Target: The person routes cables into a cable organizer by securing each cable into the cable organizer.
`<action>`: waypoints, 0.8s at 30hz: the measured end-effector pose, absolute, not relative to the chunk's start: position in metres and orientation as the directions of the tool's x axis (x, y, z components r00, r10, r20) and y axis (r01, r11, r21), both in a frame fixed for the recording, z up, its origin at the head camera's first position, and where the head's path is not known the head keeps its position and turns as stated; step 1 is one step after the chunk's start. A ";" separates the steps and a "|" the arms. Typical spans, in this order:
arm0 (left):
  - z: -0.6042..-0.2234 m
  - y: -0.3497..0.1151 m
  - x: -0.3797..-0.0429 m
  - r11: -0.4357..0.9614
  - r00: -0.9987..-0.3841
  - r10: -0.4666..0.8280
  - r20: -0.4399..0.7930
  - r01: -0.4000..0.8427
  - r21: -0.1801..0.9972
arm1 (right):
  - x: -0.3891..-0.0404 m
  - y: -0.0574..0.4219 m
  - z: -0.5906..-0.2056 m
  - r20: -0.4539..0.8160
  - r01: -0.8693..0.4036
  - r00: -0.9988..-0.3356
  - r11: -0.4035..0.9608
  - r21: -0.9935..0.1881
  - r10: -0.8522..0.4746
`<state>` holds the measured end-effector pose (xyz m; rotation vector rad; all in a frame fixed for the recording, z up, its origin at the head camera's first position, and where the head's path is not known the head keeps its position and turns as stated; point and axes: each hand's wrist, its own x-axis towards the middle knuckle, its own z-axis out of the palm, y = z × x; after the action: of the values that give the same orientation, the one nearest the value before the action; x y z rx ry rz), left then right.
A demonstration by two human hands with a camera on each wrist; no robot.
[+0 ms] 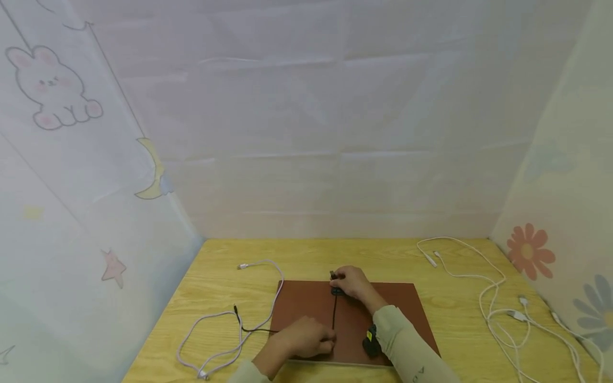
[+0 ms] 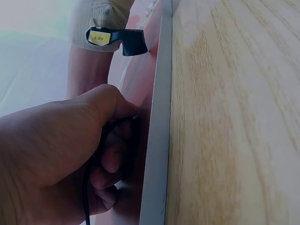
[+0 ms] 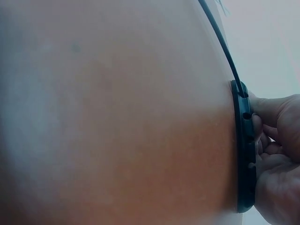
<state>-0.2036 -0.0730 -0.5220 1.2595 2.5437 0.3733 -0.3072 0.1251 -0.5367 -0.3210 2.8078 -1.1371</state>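
Note:
A black cable (image 1: 334, 313) runs between my two hands over a brown board (image 1: 306, 306). My left hand (image 1: 308, 339) pinches it near the board's front edge, and in the left wrist view the cable (image 2: 86, 187) trails down past the palm. Farther back, my right hand (image 1: 353, 282) grips the cable's end, with a dark plug (image 1: 332, 275) poking out at the fingertips. Right by those fingers, a flat black cable organizer (image 1: 337, 291) lies on the board. In the right wrist view the cable sits in the end notch of the organizer (image 3: 245, 150), my fingers curled behind it.
A coiled white cable (image 1: 210, 314) lies on the wooden table left of the board, with the black cable's thin tip (image 1: 235, 309) across it. Several white cables (image 1: 493, 298) spread over the right side. Fabric walls (image 1: 287, 106) enclose the table.

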 end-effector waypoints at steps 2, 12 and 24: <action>-0.522 -0.073 -0.202 0.589 -0.585 0.800 -0.133 0.724 0.358 | -0.306 0.125 -0.537 -0.021 -0.147 -0.973 0.689 -0.710 -0.230; -0.520 -0.071 -0.201 0.585 -0.584 0.803 -0.117 0.735 0.342 | -0.307 0.128 -0.533 -0.013 -0.106 -0.987 0.700 -0.706 -0.163; -0.509 -0.072 -0.197 0.594 -0.581 0.799 -0.156 0.721 0.356 | -0.308 0.126 -0.535 -0.005 -0.120 -0.983 0.663 -0.739 -0.184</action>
<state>-0.1965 -0.0717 -0.5093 1.2399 2.5252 0.3678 -0.3076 0.1261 -0.5346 -0.2554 2.7924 -1.2316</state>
